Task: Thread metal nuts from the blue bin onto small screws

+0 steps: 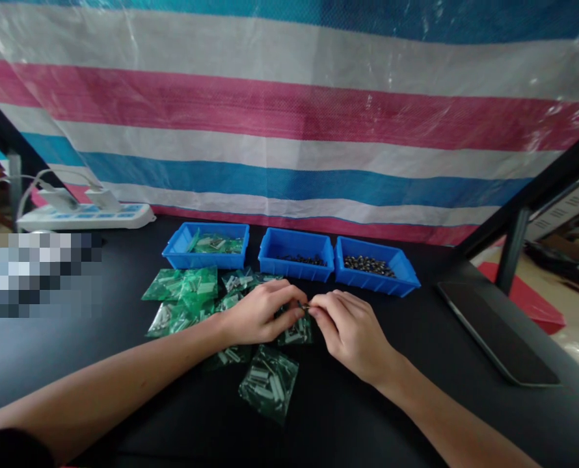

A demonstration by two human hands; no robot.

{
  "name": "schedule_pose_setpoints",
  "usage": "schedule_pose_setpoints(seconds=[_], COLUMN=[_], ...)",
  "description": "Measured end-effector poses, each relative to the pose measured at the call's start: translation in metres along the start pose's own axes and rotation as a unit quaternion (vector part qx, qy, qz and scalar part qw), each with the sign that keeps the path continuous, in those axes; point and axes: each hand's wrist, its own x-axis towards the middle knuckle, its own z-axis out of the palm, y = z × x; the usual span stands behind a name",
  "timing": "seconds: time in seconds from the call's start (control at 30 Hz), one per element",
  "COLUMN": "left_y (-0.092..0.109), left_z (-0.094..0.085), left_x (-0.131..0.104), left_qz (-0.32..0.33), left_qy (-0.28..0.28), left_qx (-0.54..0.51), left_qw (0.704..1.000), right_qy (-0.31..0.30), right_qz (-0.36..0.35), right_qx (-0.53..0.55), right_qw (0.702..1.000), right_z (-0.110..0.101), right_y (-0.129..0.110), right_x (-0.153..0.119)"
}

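Observation:
My left hand (265, 311) and my right hand (350, 325) meet near the middle of the black table, fingertips almost touching. Both pinch a small metal piece (306, 307), its ends hidden by the fingers. Below and left of my hands lie green plastic bags (199, 286) with pale and metal parts inside; one such bag (270, 383) rests nearer the front. Behind stand three blue bins: the left bin (206, 262) holds green bags, the middle bin (295, 268) dark small parts, and the right bin (375, 282) shiny metal parts.
A white power strip (87, 216) with plugs and cables sits at the back left. On the right lies a dark flat phone-like device (497, 335). A striped sheet (289, 123) hangs behind the table (167, 416), with dark frame bars at both sides.

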Motion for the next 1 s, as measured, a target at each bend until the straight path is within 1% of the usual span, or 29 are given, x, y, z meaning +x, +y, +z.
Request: schedule_pose_setpoints(seconds=[0.13,0.33,0.43,0.67,0.87,1.0], left_y=[-0.0008,-0.0015,-0.0004,0.0009,-0.0002,0.0009], left_z=[0.0013,0.0027,0.0019,0.0004,0.0028,0.0023], left_x=[0.0005,-0.0002,0.0001,-0.0001,-0.0022,-0.0021], left_qz=[-0.009,-0.001,0.002,0.023,0.047,0.045], left_qy=[0.014,0.003,0.003,-0.016,-0.027,-0.026], left_qx=[-0.001,0.014,0.019,0.045,0.062,0.068], left_qw=[1.0,1.0,1.0,0.999,0.997,0.996], right_qy=[-0.003,-0.032,-0.035,-0.036,-0.042,-0.031], right_qz=[0.019,0.025,0.031,-0.022,-0.05,-0.05], right_qx=[0.008,0.021,0.027,-0.004,-0.041,-0.055], right_qw=[1.0,0.999,0.999,0.999,0.997,0.997], right_z=[0.0008,0.0013,0.0018,0.0048,0.0039,0.0023], right_y=[0.0018,0.0007,0.0008,-0.0005,-0.0024,-0.0035], right_x=[-0.0004,-0.0014,-0.0025,-0.0017,-0.0033,-0.0025])
